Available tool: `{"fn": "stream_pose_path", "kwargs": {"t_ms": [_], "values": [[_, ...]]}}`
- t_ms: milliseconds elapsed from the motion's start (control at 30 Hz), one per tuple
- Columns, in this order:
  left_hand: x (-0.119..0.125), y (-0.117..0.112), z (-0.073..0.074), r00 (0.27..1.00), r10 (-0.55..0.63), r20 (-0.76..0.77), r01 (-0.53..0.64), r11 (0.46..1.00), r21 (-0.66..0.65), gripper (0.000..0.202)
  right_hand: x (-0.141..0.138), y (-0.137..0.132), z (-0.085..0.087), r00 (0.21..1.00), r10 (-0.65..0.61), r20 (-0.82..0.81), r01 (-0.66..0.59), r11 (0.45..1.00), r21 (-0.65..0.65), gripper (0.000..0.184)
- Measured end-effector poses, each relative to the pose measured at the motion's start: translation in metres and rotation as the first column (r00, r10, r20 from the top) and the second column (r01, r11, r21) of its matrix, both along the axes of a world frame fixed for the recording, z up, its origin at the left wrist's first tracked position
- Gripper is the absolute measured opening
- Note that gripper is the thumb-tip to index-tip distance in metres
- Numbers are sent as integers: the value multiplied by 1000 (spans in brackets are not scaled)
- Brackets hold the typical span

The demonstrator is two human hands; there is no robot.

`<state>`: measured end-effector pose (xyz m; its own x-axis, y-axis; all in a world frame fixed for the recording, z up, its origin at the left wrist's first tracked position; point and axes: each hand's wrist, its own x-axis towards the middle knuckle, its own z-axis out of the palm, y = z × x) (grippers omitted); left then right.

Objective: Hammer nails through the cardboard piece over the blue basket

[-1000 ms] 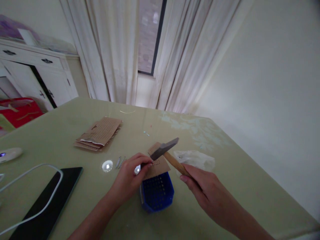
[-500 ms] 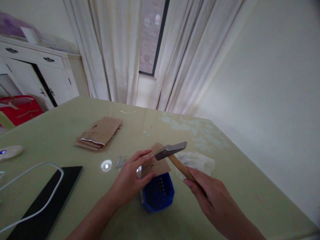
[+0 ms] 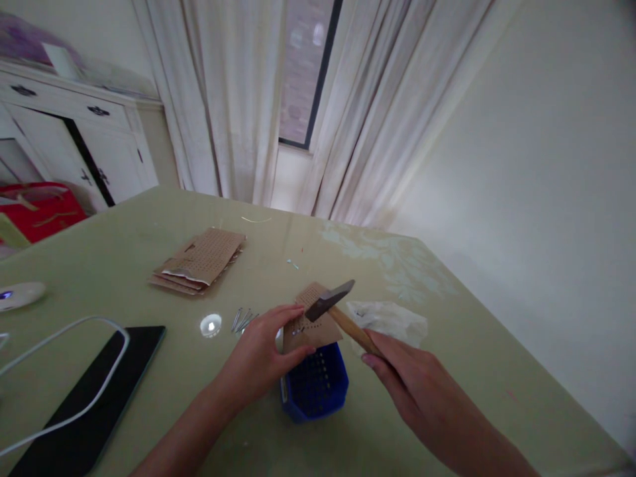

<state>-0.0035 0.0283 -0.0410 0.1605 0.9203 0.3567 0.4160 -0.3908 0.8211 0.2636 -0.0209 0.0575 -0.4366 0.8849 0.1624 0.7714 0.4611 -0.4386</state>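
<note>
My right hand (image 3: 405, 374) is wrapped round the wooden handle of a hammer (image 3: 350, 324). Its dark metal head is over a small brown piece of cardboard (image 3: 325, 335) with rows of punched holes. From the left, my left hand (image 3: 268, 344) grips this cardboard, thumb at its near edge and fingers on its upper side. Whether a nail is between those fingertips is hidden by the hammer head. Beneath the cardboard's near edge a blue plastic basket (image 3: 313, 391) with a perforated bottom rests on the table. Several loose nails (image 3: 243, 319) lie just left of my left hand.
A stack of punched cardboard (image 3: 203, 258) lies farther back on the green table (image 3: 497, 371). Crumpled clear plastic (image 3: 390, 321) is beyond my right hand. At left are a black flat panel (image 3: 84, 404), a white cable (image 3: 106, 384) and a white mouse-like device (image 3: 22, 295).
The hammer head has come slightly down and to the left, toward the cardboard. My left hand keeps its grip on the cardboard, and the view has shifted a little.
</note>
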Motion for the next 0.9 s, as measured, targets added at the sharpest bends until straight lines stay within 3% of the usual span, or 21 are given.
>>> {"fn": "stream_pose_path", "kwargs": {"t_ms": [233, 367, 467, 533, 600, 700, 800, 900], "values": [[0, -1, 0, 1000, 30, -8, -30, 999, -35, 61, 0, 4, -21, 996, 61, 70, -60, 998, -15, 32], [0, -2, 0, 1000, 30, -7, -31, 999, -45, 60, 2, 6, -22, 998, 49, 45, -47, 998, -40, 36], [1, -2, 1, 1000, 26, 4, -26, 998, -52, 59, 3, 11, -16, 999, 38, -36, -40, 998, -54, 30], [2, -2, 1, 1000, 22, 20, -20, 998, -65, 58, 1, 19, -17, 984, -28, -178, 10, 995, -101, 28], [1, -1, 2, 999, 13, 51, -8, 996, -90, 60, -3, 32, -24, 910, -148, -386, 68, 974, -214, 34], [-11, 7, 3, 991, 44, 129, -28, 991, -127, 61, -12, 56, -45, 686, -304, -661, 28, 919, -394, 41], [-35, 20, 4, 958, 252, 134, -234, 963, -136, 50, -18, 73, -68, 503, -392, -770, -18, 886, -463, 47], [-58, 30, 5, 862, 476, -175, -499, 858, -124, 38, -17, 77, -87, 418, -456, -786, -29, 858, -513, 50]]}}
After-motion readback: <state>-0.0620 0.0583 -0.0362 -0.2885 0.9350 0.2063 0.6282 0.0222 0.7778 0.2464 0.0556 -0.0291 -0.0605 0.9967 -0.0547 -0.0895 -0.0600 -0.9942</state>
